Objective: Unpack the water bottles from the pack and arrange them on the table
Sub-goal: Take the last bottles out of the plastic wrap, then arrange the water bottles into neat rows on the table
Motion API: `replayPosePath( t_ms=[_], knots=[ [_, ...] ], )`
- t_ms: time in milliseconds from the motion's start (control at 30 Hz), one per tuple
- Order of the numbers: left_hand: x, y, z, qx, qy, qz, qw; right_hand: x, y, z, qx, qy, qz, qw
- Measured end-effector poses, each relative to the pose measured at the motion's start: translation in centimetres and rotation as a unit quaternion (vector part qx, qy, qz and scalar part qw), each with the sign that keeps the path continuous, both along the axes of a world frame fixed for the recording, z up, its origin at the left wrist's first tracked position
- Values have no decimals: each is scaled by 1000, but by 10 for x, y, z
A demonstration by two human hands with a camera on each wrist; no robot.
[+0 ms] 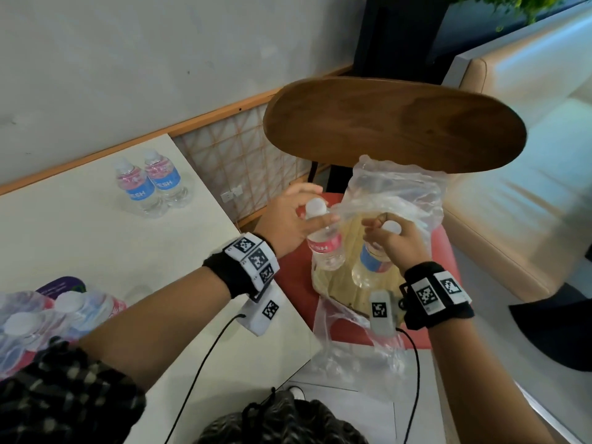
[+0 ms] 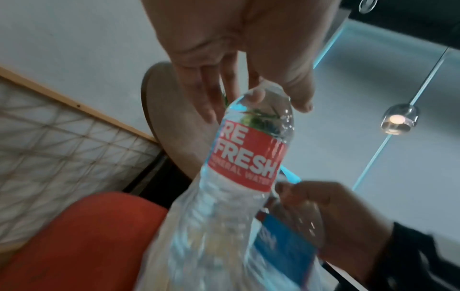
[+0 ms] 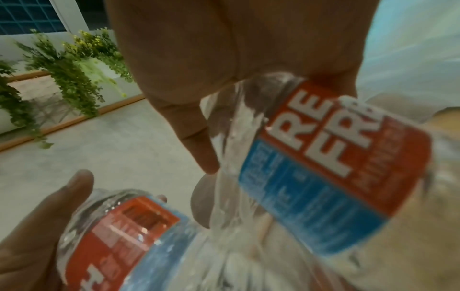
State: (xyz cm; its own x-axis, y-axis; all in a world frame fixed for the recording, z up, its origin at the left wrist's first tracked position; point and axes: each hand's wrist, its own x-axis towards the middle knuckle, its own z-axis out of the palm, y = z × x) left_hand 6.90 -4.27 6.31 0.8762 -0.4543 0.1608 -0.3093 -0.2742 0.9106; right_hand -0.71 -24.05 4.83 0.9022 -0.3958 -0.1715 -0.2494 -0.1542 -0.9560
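Note:
On the red chair seat (image 1: 293, 283) lies the torn clear plastic pack (image 1: 397, 193). My left hand (image 1: 320, 205) grips the neck of a water bottle (image 1: 325, 248) with a red label, just under its white cap, at the pack's left edge. In the left wrist view its fingers (image 2: 211, 94) curl round that bottle (image 2: 248, 155). My right hand (image 1: 382, 227) grips the top of a second water bottle (image 1: 371, 264) inside the wrap; the right wrist view shows this bottle (image 3: 336, 167) tilted under the palm. Two bottles (image 1: 137, 190) (image 1: 165, 179) stand side by side on the white table (image 1: 96, 251).
A second wrapped pack of bottles (image 1: 48, 318) sits at the table's near left corner. The chair's wooden back (image 1: 394, 123) rises just behind the torn pack. A beige sofa (image 1: 512, 203) is at the right. Loose wrap (image 1: 352, 334) hangs over the seat's front edge.

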Motion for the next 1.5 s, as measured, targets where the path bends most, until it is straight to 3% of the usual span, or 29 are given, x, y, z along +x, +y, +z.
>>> replayPosePath(
  t_ms=[100,300,500,733,967,1267,1500],
  knots=[
    [5,32,24,37,37,15,999,-9,13,5,16,3,63,998],
    [4,112,30,298,21,37,953,-22,84,31,42,-2,235,971],
    [-23,193,19,393,88,55,914,-20,184,1,3,23,331,943],
    [-53,245,6,422,140,25,895,-21,256,-41,-73,-1,267,961],
    [-56,262,14,525,57,-60,847,-29,255,-56,-131,22,246,960],
    [-32,226,18,475,26,-47,878,-33,264,-51,-144,27,224,964],
    [21,214,25,476,45,7,878,1,256,-54,-132,8,242,961]
  ],
)
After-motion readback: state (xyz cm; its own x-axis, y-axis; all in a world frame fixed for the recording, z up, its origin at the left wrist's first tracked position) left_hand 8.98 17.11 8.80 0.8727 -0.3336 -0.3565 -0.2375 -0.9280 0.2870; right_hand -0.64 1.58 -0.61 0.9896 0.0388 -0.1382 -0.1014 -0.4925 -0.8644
